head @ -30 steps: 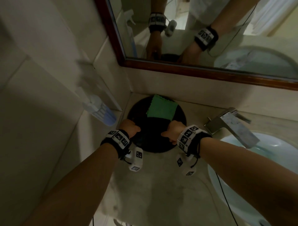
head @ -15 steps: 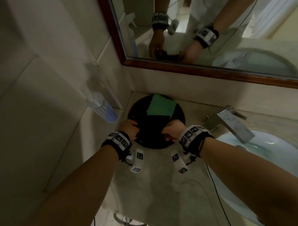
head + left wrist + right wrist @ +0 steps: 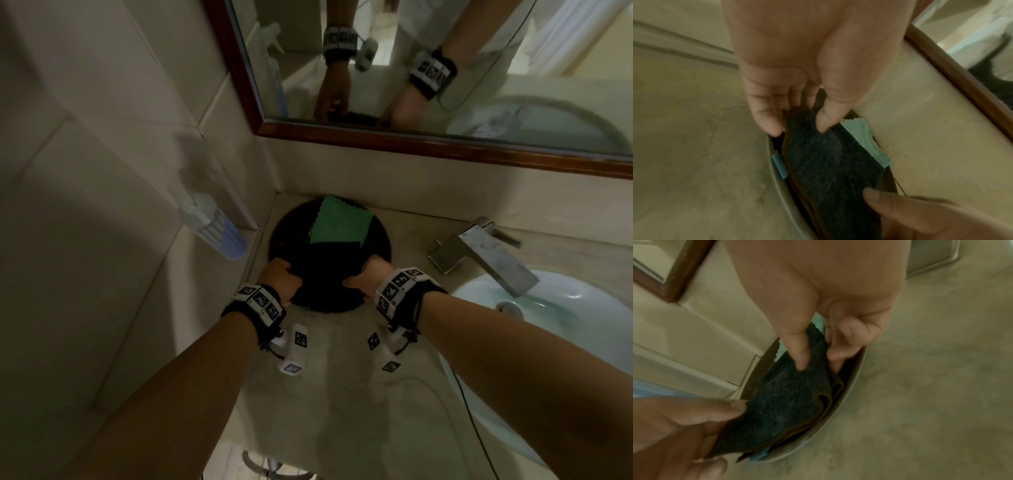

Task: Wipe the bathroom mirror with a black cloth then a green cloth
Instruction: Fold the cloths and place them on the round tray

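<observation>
A black cloth (image 3: pixel 329 274) lies in a round dark tray (image 3: pixel 274 236) in the counter's back left corner. A folded green cloth (image 3: pixel 340 224) rests on the black cloth's far part. My left hand (image 3: pixel 281 277) pinches the black cloth's near left corner. In the left wrist view its thumb and fingers (image 3: pixel 797 128) close on the fluffy black cloth (image 3: pixel 830 162), with the green cloth (image 3: pixel 865 139) behind. My right hand (image 3: pixel 368 277) pinches the near right corner, thumb over fingers (image 3: pixel 818 361) on the black cloth (image 3: pixel 789 399). The wood-framed mirror (image 3: pixel 445 51) hangs above.
A white and blue spray bottle (image 3: pixel 212 222) stands against the left tiled wall beside the tray. A chrome faucet (image 3: pixel 479 253) and the pale basin (image 3: pixel 548 329) are to the right. Beige counter (image 3: pixel 342 394) stretches toward me.
Both hands stay at the tray's near side on the black cloth, drawn slightly closer together. The green cloth has not moved.
</observation>
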